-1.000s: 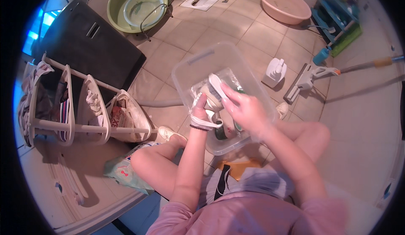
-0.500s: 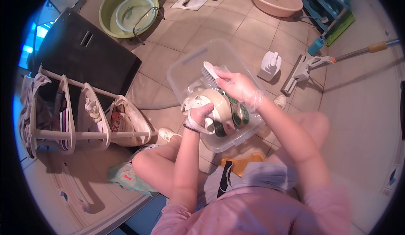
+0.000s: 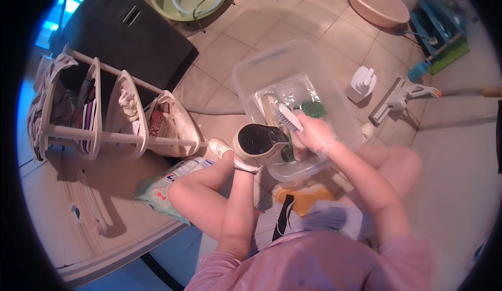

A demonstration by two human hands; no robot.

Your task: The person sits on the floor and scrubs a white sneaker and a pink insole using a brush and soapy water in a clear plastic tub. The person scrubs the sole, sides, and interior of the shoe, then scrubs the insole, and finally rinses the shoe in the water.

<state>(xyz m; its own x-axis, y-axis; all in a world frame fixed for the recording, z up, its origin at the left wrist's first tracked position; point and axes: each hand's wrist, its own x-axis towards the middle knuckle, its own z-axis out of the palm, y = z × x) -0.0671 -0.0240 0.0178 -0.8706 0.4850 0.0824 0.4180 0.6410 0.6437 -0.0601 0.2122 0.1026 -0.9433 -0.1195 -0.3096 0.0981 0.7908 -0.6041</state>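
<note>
My left hand (image 3: 247, 166) holds up a shoe (image 3: 257, 139) with its black sole turned upward; the shoe hides most of the fingers. It hangs over the left edge of a clear plastic tub (image 3: 340, 79). My right hand (image 3: 315, 135), in a thin clear glove, is closed round a white scrub brush (image 3: 291, 118). The brush's grey bristles face left, just off the shoe's tip. Inside the tub lie wet-looking items with green parts (image 3: 312, 109), partly covered by the brush and hand.
A white pump bottle (image 3: 362, 83) and a floor squeegee (image 3: 391, 101) stand right of the tub. Farther off are a pink basin (image 3: 376, 2) and a green basin (image 3: 162, 1). A white rack (image 3: 94, 137) holding cloths stands left. An orange stool (image 3: 303, 202) shows beneath me.
My left hand has lifted the shoe out leftward and turned its sole up. My right hand has lowered the brush toward it. The whole view has shifted a little.
</note>
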